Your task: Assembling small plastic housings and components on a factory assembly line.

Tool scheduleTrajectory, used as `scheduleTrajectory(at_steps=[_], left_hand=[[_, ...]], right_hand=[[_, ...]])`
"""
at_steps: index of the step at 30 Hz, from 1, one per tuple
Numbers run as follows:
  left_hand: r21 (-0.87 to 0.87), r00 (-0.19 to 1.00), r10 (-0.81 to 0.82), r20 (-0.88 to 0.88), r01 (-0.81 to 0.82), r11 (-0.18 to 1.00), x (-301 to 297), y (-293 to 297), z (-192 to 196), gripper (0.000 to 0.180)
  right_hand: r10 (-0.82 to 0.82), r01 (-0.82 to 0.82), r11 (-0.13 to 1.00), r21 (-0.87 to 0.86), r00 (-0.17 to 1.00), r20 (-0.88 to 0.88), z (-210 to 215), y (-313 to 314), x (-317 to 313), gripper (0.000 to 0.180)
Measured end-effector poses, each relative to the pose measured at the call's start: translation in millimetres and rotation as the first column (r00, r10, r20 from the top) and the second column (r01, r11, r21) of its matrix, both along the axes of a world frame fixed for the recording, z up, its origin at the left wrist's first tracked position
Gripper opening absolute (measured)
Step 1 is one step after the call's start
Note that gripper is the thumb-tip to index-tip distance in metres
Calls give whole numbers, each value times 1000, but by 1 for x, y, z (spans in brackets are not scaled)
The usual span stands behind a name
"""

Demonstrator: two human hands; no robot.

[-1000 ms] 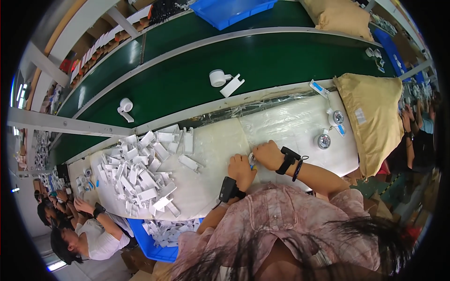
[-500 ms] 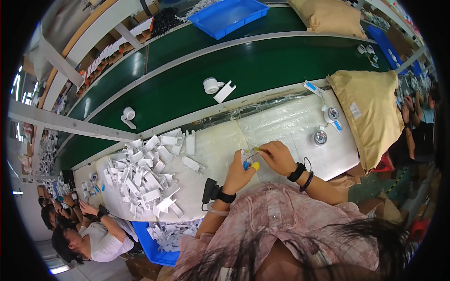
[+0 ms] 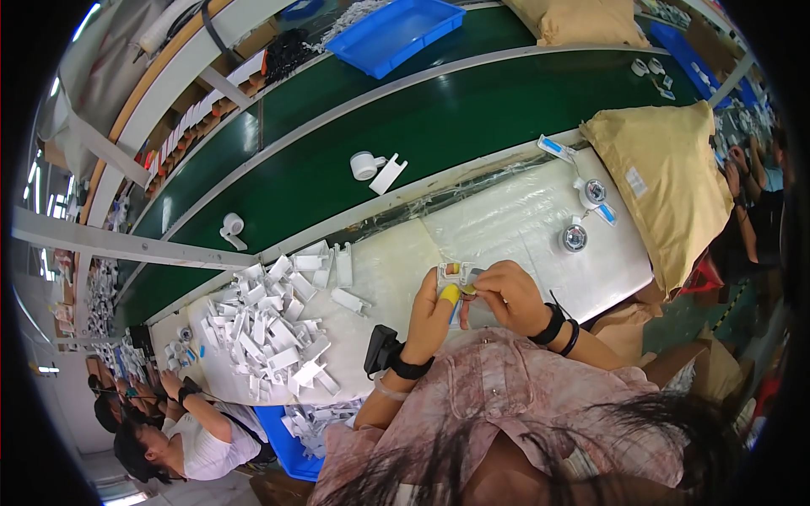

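Close in front of me, my left hand [image 3: 432, 322] grips a small white plastic housing [image 3: 454, 271], with small coloured parts showing inside it. Its thumb wears a yellow finger cover [image 3: 450, 293]. A blue part shows below that thumb. My right hand [image 3: 513, 297] meets the housing from the right, its fingers pinched together at the edge. What they pinch is too small to make out. On the bench to the right lie two round lamp heads [image 3: 574, 238] [image 3: 595, 193] with a white-and-blue piece [image 3: 556, 148] wired nearby. Left of my hands is a heap of white plastic housings [image 3: 274, 329].
A green conveyor belt [image 3: 295, 181] runs beyond the bench, carrying white lamp parts [image 3: 364, 166] and a blue tray [image 3: 392, 38]. A brown paper sack [image 3: 666, 190] stands at the right. Below the heap is a blue bin [image 3: 291, 447]. A co-worker [image 3: 198, 443] sits at the left.
The white housing has been turned so its inner side shows. My right hand has come down and nearer to my left, its fingers now at the housing's edge. The view has shifted slightly.
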State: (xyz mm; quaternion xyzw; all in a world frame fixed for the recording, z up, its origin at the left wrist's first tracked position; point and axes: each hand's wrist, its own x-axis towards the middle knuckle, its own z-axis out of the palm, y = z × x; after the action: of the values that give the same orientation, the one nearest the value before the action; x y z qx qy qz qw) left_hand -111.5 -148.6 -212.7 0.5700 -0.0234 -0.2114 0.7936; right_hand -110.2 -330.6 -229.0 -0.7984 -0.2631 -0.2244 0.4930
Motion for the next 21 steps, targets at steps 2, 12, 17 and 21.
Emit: scheduleTrajectory(at_steps=[2,12,17,21], left_hand=[[68,989,24,143,-34,997,-1,-5,3,42],[83,995,5,104,-14,996,-7,-17,11,43],[146,992,-18,124,-1,989,-7,-19,11,40],[198,987,-43,152,12,980,-8,-18,12,39]], right_hand=[[8,-8,1000,-10,1000,12,3,-3,-1,18],[-46,44,998,36,998,36,13,-11,-2,19],[-32,32,999,9,999,35,15,-13,0,26],[-26,26,1000,-10,999,29,16,-14,1,25]])
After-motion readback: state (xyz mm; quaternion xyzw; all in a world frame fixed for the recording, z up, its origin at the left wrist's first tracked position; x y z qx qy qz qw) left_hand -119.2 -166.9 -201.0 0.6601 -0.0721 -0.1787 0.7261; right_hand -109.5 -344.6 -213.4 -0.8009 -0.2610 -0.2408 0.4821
